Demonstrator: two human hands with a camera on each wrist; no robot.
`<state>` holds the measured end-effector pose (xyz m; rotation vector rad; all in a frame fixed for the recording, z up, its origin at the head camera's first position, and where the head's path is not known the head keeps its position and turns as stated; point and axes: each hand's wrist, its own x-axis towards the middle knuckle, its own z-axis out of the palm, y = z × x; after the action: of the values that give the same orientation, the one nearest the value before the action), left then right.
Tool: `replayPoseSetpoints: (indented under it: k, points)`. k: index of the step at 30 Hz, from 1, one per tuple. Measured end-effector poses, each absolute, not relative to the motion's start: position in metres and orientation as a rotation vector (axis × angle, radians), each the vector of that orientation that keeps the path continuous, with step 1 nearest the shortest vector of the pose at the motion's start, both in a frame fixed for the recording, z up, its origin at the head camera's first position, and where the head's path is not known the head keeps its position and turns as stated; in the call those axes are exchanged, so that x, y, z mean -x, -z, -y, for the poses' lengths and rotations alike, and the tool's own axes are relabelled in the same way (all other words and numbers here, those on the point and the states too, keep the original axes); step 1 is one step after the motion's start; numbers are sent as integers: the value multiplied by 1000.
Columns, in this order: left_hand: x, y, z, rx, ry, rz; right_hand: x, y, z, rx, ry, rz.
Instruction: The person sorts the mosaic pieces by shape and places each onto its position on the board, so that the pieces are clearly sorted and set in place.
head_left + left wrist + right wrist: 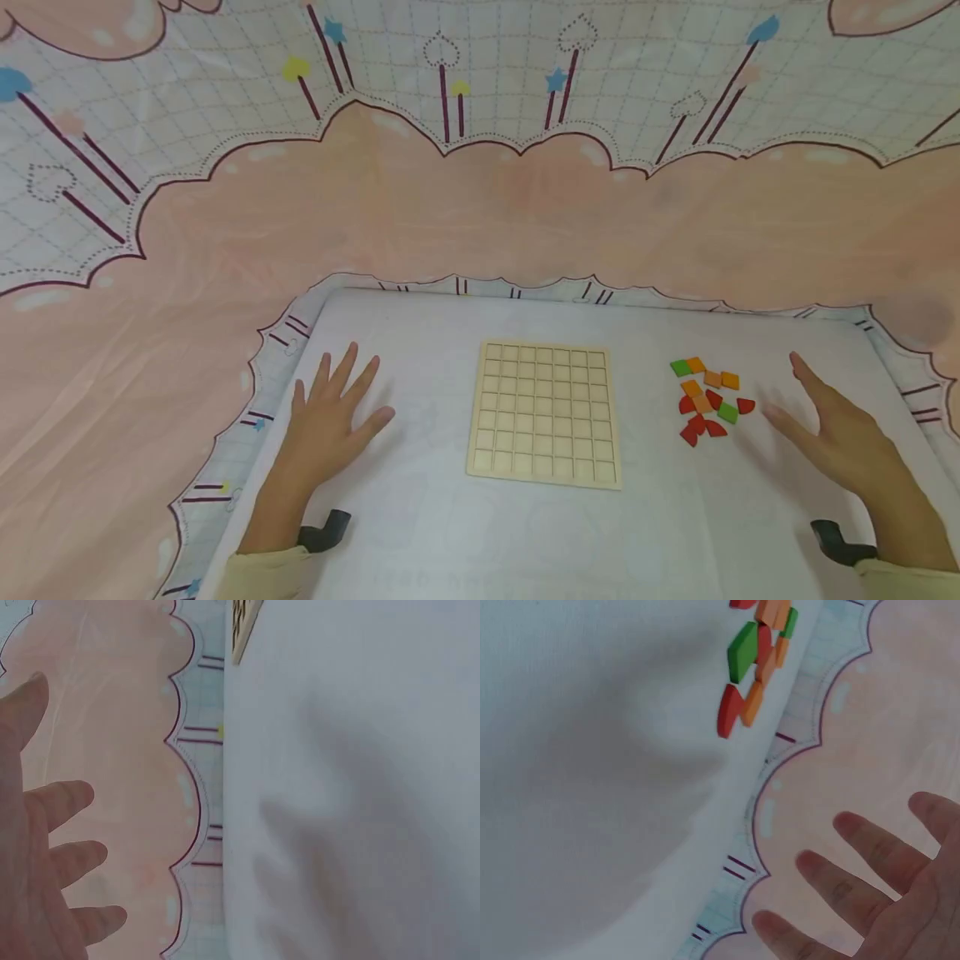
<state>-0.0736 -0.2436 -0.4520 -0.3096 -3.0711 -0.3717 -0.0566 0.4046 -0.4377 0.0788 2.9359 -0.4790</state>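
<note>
My left hand (327,427) is spread over the left side of the white table, fingers apart and nothing in them. On the right, my right hand (843,433) hovers with straight fingers and a raised thumb, holding nothing. Just left of it lies a loose cluster of small flat pieces: orange squares (730,381), green squares (727,412) and red quarter-circle pieces (716,428). Between the hands sits a pale wooden grid board (544,414) with bare square cells. The right wrist view shows a green piece (742,652) and a red piece (730,711) beyond the spread fingers.
The white tabletop (420,533) carries the board and pieces. Around it hangs a peach and white patterned cloth (480,217) with scalloped edges. Black curved wrist mounts (326,532) stick out beside both wrists, above pale yellow sleeves (266,573).
</note>
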Motion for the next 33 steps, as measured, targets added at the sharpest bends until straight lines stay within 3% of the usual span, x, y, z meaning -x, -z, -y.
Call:
replayPoseSetpoints:
  k: [11,22,33]
  points:
    - [86,479,199,465,887,2880,91,460,-394,-55,538,-2856]
    - [102,508,154,458,1255,2868,113,472,-399,-153,567,-2805]
    - [110,523,147,487,1382,2882,122,478,-400,-190,667,-2774]
